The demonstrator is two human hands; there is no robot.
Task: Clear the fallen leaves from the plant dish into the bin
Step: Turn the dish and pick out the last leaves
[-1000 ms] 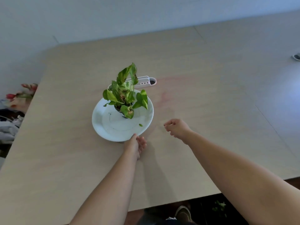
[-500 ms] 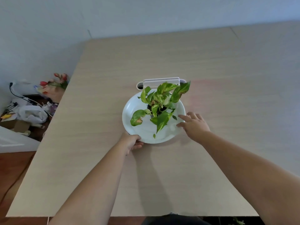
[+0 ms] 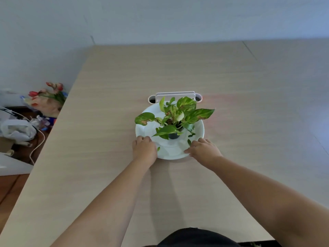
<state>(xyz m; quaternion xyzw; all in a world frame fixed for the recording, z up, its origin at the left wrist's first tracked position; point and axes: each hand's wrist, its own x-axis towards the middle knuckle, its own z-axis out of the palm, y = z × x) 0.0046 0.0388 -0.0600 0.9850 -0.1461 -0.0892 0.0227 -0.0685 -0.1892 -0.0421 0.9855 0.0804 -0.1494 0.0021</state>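
Likely the left hand [image 3: 144, 150], fingers curled over the white dish [image 3: 200, 130] rim, could tip the small potted plant [image 3: 175, 120] if it tugs; a loose leaf [image 3: 158, 149] lies just beside it; another fallen leaf [image 3: 189, 142] sits by the right hand [image 3: 203, 149], whose fingers rest spread on the rim; no bin shows; a white holder [image 3: 175, 95] stands behind the dish; floor clutter [image 3: 17, 129] lies far left.

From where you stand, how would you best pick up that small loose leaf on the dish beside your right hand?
Probably pinch the leaf by its edge with thumb and forefinger, coming from above on the near right, where the right hand already is. It lies flat and thin on the dish, so a broad grab would only slide over it. The plant overhangs the far side, so reaching from there would knock foliage.
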